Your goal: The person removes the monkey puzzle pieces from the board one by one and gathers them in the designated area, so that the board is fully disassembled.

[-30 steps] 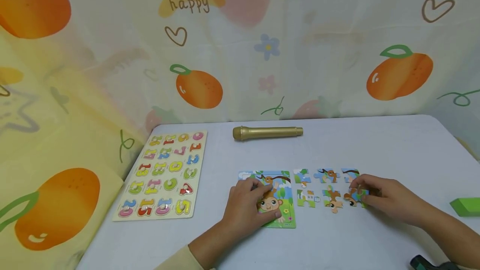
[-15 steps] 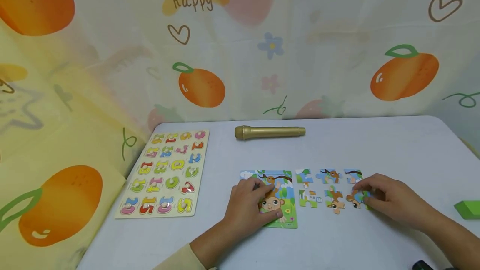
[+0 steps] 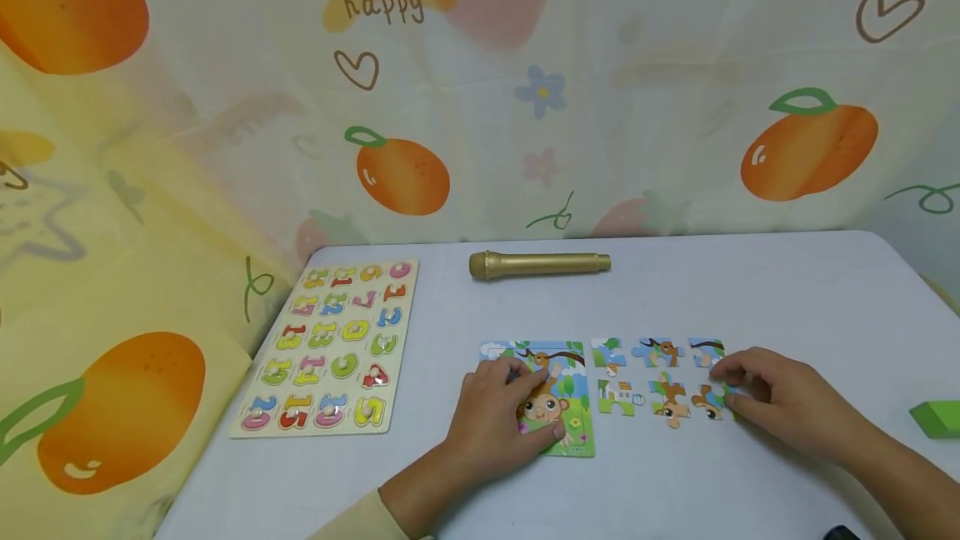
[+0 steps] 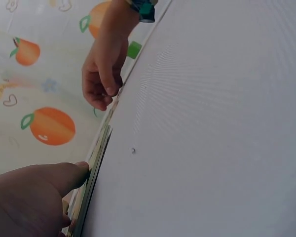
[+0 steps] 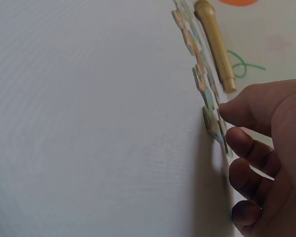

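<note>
My left hand [image 3: 498, 411] rests on a square monkey jigsaw picture [image 3: 573, 432], fingers bent over its left part and thumb on its lower part. The left wrist view shows the thumb on top of the picture, right at its edge. On the right, my right hand [image 3: 783, 394] is at the lower right jigsaw piece [image 3: 705, 401], with loosely bent fingers and a gap between thumb and index finger. Its fingertips hide the piece's right side. To the left lie a monkey-face piece [image 3: 670, 402], a house piece [image 3: 615, 397] and several more pieces in two rows.
A wooden number board [image 3: 322, 348] with colourful knobbed numbers lies at the left. A gold microphone [image 3: 540, 264] lies toward the back of the white table [image 3: 675, 482]. A green block [image 3: 936, 419] sits at the right, and a dark object [image 3: 842, 532] shows at the bottom edge.
The right hand has shifted slightly right, baring a bit more of the lower right piece. The left hand stays on the monkey picture. The head view has moved slightly.
</note>
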`<state>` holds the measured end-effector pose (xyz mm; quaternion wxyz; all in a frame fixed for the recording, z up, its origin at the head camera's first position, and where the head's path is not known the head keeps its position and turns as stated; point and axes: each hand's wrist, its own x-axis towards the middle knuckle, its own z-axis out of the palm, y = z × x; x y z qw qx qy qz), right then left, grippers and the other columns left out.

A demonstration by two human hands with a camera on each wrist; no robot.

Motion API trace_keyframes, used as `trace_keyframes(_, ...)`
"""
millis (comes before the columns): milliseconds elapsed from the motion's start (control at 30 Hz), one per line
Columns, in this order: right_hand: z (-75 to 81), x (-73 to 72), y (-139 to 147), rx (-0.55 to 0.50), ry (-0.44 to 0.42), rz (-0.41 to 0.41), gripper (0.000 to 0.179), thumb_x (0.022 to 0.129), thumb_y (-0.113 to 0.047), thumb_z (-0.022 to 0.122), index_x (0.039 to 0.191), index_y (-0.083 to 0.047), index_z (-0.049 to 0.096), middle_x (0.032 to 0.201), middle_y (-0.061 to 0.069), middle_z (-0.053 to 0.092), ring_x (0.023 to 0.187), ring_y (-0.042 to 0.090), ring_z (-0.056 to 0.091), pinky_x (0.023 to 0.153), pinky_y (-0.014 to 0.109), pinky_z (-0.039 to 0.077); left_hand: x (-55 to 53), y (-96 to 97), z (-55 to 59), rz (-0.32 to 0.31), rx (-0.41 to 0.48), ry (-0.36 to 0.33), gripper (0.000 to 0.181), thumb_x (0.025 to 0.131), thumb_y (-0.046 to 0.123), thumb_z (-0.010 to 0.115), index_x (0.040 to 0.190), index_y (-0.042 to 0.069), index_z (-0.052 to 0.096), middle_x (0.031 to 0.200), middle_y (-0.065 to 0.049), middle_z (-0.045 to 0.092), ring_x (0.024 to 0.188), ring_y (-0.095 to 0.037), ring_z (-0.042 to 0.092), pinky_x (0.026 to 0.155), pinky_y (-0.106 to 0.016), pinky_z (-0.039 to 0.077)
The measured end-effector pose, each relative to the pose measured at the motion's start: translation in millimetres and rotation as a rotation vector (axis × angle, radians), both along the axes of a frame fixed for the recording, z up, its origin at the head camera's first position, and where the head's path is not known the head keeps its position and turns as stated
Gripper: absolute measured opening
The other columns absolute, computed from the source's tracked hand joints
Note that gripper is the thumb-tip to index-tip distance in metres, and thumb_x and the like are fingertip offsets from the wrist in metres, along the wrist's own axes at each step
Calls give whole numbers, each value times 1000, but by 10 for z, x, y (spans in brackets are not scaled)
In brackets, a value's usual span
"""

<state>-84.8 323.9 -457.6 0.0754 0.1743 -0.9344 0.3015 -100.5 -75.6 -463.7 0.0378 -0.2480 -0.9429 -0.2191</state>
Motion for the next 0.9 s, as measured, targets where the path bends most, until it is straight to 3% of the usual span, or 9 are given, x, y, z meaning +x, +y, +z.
trace_keyframes(233,93,-35,-130,-87,-21,32,32,88,-2,82,110,-21,72,93,-13,61,66,3,49,59,23,41,38,-81,22,0,12,-49,70,88,58,81,147,24,68,131,7,59,123,-15,51,107,-46,41)
trace_keyframes(533,219,-88,-339,-156,-59,116,32,89,3,77,110,-21,72,92,-11,60,67,6,54,56,25,45,64,-264,80,-88,174,-22,58,89,32,87,144,19,70,125,7,62,110,-12,53,93,-33,48)
trace_keyframes(700,287,-149,-496,-147,-83,161,30,89,1,76,110,-20,73,94,-10,61,70,5,54,56,25,46,108,-381,91,-67,158,6,56,89,33,87,141,18,72,128,4,62,112,-13,54,95,-37,48)
trace_keyframes(900,332,-246,-708,-132,-128,220,24,92,-4,76,109,-21,74,94,-11,61,74,5,53,58,25,47,157,-523,68,2,127,22,57,87,34,89,139,19,73,128,2,61,113,-14,54,94,-40,49)
